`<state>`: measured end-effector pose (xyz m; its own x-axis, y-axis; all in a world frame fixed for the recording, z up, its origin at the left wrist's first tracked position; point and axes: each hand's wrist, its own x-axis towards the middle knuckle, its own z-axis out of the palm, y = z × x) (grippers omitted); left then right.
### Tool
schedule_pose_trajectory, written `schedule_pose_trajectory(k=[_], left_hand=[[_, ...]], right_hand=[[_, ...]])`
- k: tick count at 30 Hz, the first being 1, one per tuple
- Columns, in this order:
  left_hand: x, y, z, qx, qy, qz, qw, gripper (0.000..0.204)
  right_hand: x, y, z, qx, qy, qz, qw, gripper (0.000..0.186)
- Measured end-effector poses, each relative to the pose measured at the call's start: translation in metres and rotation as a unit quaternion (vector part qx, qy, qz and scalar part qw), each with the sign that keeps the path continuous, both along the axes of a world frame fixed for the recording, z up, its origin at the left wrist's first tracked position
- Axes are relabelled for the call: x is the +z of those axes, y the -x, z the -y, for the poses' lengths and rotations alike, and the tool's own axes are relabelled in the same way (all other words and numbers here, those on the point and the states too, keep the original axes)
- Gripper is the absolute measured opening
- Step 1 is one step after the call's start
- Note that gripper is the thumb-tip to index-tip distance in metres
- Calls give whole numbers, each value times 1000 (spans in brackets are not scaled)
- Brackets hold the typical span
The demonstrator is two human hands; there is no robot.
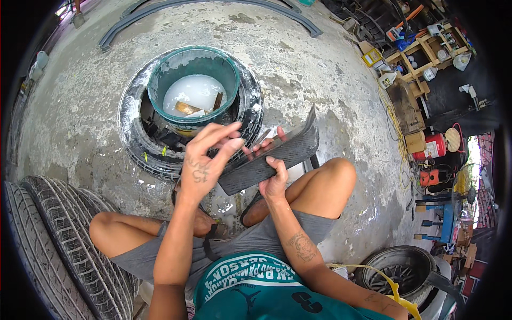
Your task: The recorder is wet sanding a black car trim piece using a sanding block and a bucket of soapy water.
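A dark panel with a woven, carbon-fibre look (290, 151) is tilted above my lap, its far right corner turned upward. My right hand (273, 180) grips its near edge, thumb on the face and fingertips showing beyond the far edge. Beside the panel's left end is my left hand (205, 160), its fingers curved and thumb apart, with nothing visible between them. Whether its fingertips touch the panel, I cannot tell. Just beyond stands a green tub (154, 90) of cloudy whitish water, with a brown block (186, 108) and a white piece in it.
The tub sits inside a tire (130, 106) lying on the wet concrete floor (309, 69). Several tires (64, 240) stand at my left. A wheel (397, 272) lies at lower right. Cables, a wooden rack (421, 53) and a red tank (433, 146) line the right side.
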<state>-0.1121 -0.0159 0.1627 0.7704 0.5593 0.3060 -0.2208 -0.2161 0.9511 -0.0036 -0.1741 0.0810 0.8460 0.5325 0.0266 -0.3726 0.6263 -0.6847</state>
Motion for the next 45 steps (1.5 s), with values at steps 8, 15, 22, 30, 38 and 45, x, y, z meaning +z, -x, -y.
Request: schedule_pose_trajectory(k=[8, 15, 22, 30, 38, 45], left_hand=[[23, -39, 30, -90, 84, 3, 992, 29], [21, -25, 23, -97, 125, -2, 987, 31], [24, -2, 8, -77, 77, -61, 992, 29], [5, 4, 3, -97, 208, -35, 973, 33], [-4, 8, 5, -93, 251, -1, 963, 30], [-3, 12, 6, -38, 201, -46, 978, 22]], right_hand=[[-51, 10, 33, 0, 173, 79, 982, 66], [-25, 6, 34, -2, 239, 166, 957, 39], [4, -15, 38, 28, 289, 289, 912, 76], [-27, -21, 43, 1, 329, 341, 881, 85], [-40, -24, 46, 5, 347, 351, 870, 87], [-27, -23, 41, -5, 334, 362, 870, 88]])
